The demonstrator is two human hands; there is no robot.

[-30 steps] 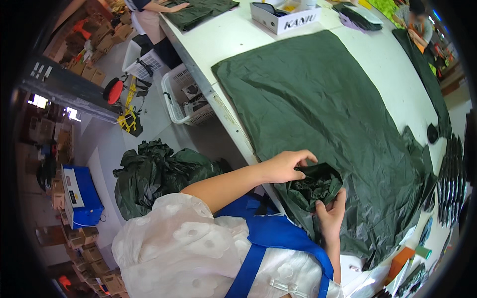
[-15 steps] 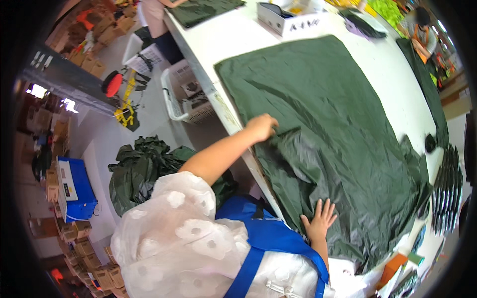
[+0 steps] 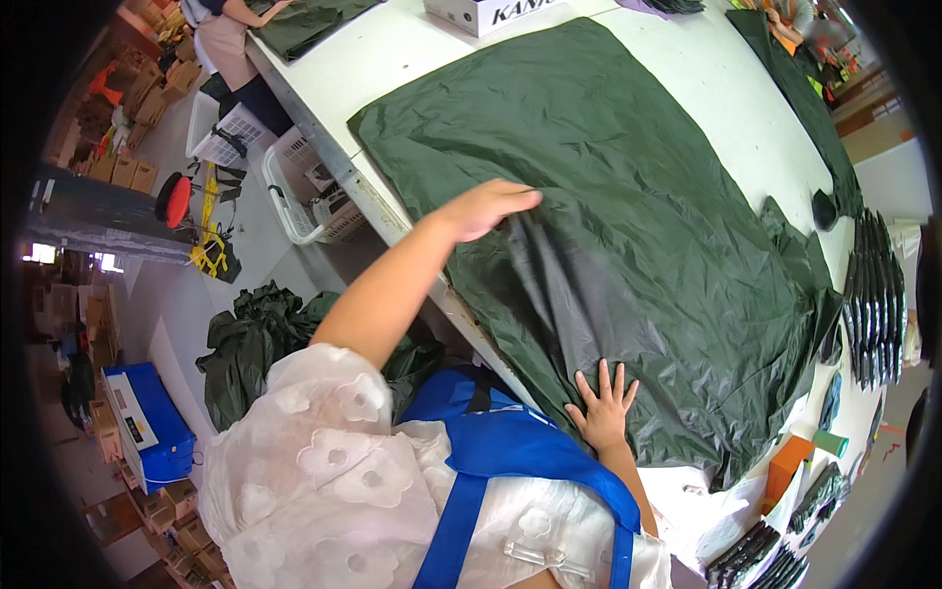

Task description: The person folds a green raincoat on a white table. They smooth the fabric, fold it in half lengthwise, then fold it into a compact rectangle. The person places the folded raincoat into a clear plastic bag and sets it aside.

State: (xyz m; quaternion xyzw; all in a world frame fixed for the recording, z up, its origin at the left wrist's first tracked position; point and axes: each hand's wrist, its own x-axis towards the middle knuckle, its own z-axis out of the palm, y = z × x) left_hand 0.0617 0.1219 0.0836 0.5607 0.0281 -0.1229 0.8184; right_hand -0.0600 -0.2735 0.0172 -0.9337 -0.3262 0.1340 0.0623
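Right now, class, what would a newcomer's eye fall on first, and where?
Probably the big dark green sheet spread on the white table, mid-picture, gripped by the left hand and under the spread right hand. Then the bright blue box at lower left and the red round thing by the dark pillar, upper left.

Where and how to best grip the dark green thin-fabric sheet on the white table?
Likely the raised fold, pinched from above: it stands up from the flatter dark green sheet between the left hand, holding its far end, and the right hand, spread flat.
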